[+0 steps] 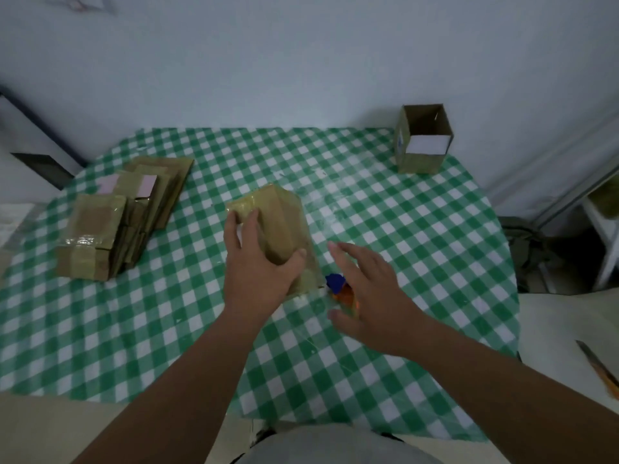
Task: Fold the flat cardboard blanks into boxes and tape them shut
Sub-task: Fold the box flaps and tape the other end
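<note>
On the green checked tablecloth (402, 262), the left hand (258, 262) grips a taped cardboard box (284, 226). Just right of that box, the right hand (371, 296) hovers, fingers spread, over a blue-and-orange object (340, 288). Left of the box lies a stack of flat blanks (120, 212).

No legible text, labels, brands or numbers anywhere in view.
</note>
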